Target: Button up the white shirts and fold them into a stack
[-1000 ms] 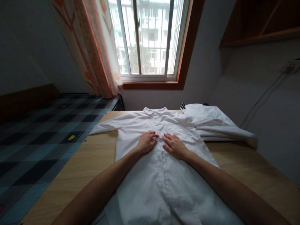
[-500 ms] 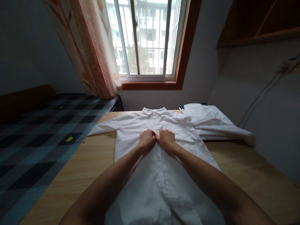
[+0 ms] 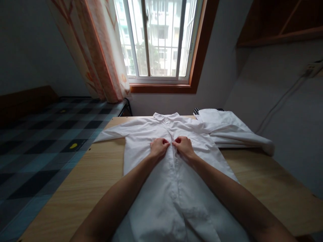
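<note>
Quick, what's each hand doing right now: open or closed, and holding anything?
Left hand: closed, apparently pinching the front of the white, long-sleeved, collared cloth shirt.
Right hand: closed too, apparently pinching the shirt's front opposite it.

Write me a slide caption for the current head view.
Left hand and right hand pinch the front of a white shirt spread on a wooden table near a window.
</note>
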Demonstrator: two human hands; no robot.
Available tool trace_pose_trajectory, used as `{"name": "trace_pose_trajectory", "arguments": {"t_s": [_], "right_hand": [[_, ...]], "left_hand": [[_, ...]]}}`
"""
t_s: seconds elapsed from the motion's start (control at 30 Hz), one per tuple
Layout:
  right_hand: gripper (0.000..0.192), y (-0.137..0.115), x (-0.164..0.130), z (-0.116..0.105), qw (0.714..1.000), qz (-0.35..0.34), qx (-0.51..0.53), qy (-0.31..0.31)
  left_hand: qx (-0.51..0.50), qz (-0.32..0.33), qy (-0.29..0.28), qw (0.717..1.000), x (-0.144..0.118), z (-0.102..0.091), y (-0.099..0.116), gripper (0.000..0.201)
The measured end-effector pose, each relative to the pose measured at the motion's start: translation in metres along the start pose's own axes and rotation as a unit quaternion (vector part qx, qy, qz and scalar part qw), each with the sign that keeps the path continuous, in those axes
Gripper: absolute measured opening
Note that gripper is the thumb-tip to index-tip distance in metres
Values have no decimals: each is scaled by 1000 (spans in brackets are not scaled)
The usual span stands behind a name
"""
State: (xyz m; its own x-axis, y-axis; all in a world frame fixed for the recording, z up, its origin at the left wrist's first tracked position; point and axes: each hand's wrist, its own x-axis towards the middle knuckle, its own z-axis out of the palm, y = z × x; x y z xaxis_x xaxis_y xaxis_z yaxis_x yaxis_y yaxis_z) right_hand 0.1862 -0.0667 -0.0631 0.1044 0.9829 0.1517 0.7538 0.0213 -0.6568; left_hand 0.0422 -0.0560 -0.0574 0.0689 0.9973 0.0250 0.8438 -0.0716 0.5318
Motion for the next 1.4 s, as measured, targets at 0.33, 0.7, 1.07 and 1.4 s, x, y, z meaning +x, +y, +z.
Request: {"name": "trace_pose_trajectory", "arguments": {"t_s": [0.33,0.7,1.07,1.4], "right_hand": [[17,12,-1,16,986,-28,160,39],[25,14,-4,24,982,-36,184,8],[28,22,-3,33,956,-27,291,1],[13,16,5,19,904,88,405,-104]], "left_hand": [[-74,-19,-22,997,-2,-7,2,22],[-17,4,-18,1000,-2,-5,5,21],[-131,-12,-37,991,4,-3,-4,20],[-105,14,-32,994,3,-3,-4,20]]}}
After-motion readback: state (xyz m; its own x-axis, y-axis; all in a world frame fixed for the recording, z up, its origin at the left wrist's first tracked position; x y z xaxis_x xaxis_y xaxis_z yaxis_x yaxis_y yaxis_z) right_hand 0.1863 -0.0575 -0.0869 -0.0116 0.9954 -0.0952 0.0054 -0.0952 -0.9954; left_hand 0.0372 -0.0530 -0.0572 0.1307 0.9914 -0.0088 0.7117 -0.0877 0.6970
